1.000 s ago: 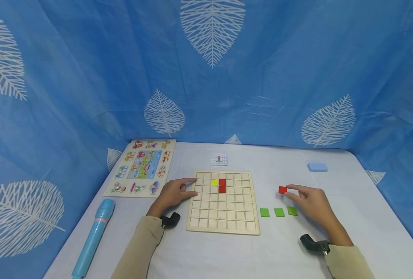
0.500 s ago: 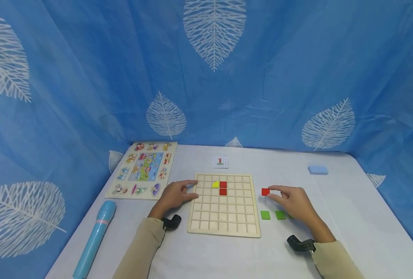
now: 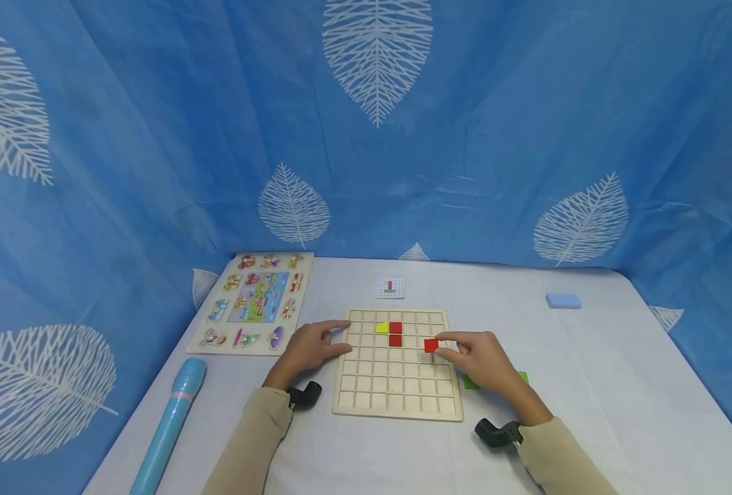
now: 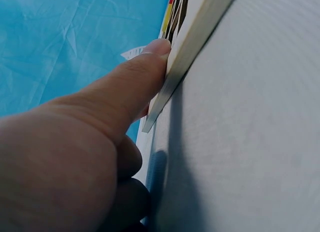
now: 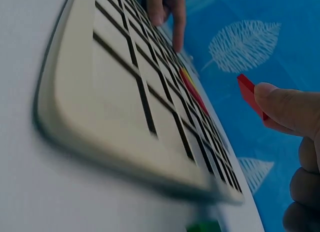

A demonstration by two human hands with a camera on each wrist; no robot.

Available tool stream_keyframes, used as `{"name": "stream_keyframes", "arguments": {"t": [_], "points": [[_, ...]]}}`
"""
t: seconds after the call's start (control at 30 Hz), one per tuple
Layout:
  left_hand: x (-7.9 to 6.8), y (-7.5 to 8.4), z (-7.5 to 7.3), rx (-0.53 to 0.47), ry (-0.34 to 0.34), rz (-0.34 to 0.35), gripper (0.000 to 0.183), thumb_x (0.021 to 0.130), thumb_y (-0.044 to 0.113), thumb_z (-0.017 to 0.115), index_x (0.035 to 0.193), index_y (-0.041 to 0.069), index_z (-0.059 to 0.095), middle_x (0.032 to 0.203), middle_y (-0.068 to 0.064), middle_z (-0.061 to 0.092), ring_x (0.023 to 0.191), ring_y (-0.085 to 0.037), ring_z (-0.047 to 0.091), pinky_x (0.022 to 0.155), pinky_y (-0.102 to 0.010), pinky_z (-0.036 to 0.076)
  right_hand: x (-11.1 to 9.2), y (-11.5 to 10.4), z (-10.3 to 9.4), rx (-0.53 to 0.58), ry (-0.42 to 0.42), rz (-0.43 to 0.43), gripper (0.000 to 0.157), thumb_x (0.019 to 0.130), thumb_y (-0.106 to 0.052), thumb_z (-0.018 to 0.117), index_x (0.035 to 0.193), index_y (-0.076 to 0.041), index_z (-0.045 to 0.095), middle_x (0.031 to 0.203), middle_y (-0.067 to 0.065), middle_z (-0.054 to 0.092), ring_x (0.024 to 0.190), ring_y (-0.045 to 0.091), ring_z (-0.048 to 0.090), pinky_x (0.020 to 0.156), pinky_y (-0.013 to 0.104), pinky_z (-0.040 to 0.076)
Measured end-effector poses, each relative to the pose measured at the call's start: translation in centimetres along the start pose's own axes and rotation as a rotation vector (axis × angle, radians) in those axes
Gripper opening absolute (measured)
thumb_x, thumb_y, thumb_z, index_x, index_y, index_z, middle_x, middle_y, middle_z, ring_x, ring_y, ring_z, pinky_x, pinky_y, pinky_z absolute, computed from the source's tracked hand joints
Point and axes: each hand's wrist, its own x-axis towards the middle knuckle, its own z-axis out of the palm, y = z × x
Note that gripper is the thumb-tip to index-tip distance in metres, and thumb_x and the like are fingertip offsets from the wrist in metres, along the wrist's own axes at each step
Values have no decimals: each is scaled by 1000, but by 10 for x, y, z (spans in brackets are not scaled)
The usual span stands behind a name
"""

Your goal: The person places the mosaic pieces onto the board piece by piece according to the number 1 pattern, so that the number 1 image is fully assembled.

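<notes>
A wooden grid board [image 3: 396,388] lies on the table with a yellow piece [image 3: 381,328] and two red squares [image 3: 395,339] in its cells. My left hand [image 3: 306,350] rests at the board's left edge, thumb and index finger apart and touching the rim. In the left wrist view the thumb [image 4: 125,87] presses on that edge. Over the right part of the board, my right hand [image 3: 480,357] pinches a red square tile [image 3: 430,346] between thumb and index finger. The right wrist view shows this tile [image 5: 248,94] raised above the board.
Green tiles [image 3: 522,377] lie right of the board, partly hidden by my right hand. A small pattern card [image 3: 390,288] lies behind the board. A picture puzzle [image 3: 214,313] and a blue tube [image 3: 169,426] are at left, a light blue block [image 3: 563,301] at back right.
My right hand has carried the red tile leftward from beside the green tiles to above the board. The left hand has stayed at the board's edge.
</notes>
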Motion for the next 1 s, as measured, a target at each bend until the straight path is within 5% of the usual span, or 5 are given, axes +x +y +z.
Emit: {"name": "stream_keyframes", "arguments": {"t": [0.5, 1.0], "points": [[1, 2, 1, 3, -12, 32, 57, 86, 47, 81, 137, 26, 68, 59, 6, 43, 51, -10, 33, 52, -28, 29, 15, -13, 37, 70, -52, -9, 31, 90, -32, 80, 117, -15, 79, 51, -10, 37, 47, 4, 30, 48, 23, 28], [0, 2, -3, 10, -4, 5, 55, 87, 45, 81, 136, 25, 68, 60, 6, 44, 53, -12, 36, 53, -29, 29, 26, -17, 62, -19, -39, -52, 29, 89, -32, 81, 112, -15, 80, 52, -14, 42, 48, 2, 38, 51, 25, 34]]}}
